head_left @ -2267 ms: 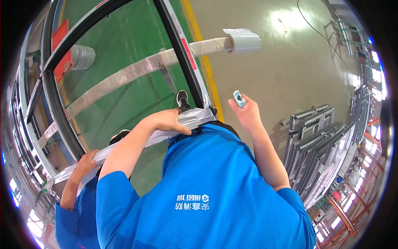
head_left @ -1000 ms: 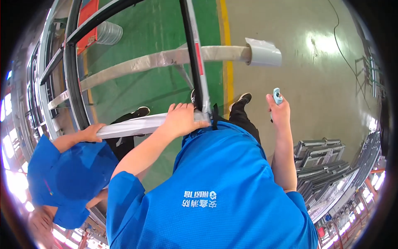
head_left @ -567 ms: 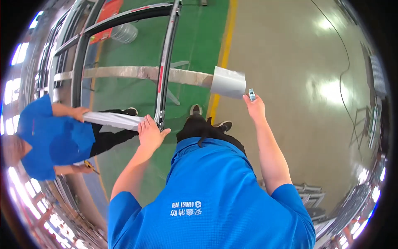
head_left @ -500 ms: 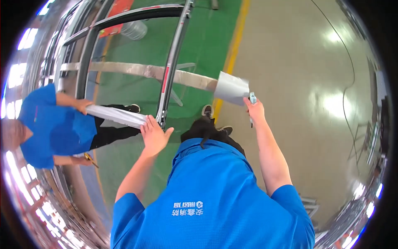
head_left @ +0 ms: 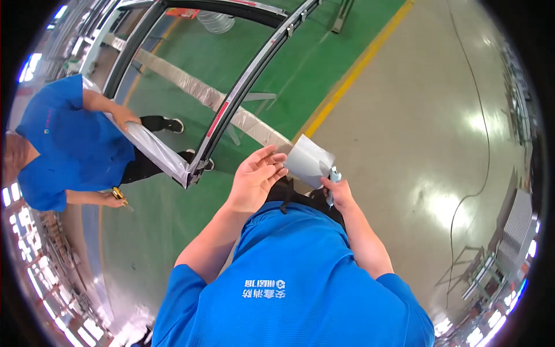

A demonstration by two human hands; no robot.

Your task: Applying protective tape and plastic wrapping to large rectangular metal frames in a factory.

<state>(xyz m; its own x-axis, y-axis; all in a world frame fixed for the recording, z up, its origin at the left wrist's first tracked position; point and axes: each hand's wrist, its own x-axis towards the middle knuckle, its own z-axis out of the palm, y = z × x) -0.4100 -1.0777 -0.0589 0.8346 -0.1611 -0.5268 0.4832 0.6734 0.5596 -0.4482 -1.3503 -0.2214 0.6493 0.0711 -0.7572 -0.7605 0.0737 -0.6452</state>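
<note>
My right hand (head_left: 339, 193) is closed around a slim light-blue tool (head_left: 333, 176) that looks like a utility knife. Its fingers also meet the lower right edge of a silvery-white roll of film (head_left: 308, 160). My left hand (head_left: 257, 178) is raised just left of the roll, fingers loosely bent and apart, with nothing seen in it. Whether its fingertips touch the roll I cannot tell. A dark metal frame (head_left: 243, 87) with red-marked strips stands ahead to the left. Whitish film (head_left: 151, 146) runs along its near bar, down to the corner.
A co-worker (head_left: 75, 139) in blue stands at the left, one hand on the film-covered bar, the other holding a yellow tool (head_left: 118, 194). Under the frame runs a wrapped beam (head_left: 185, 82) on metal legs. A cable (head_left: 484, 133) lies across the floor at the right.
My left hand has left the film-covered bar and moved right, near the roll. My right hand has come down and inward with the tool and roll. The view has turned.
</note>
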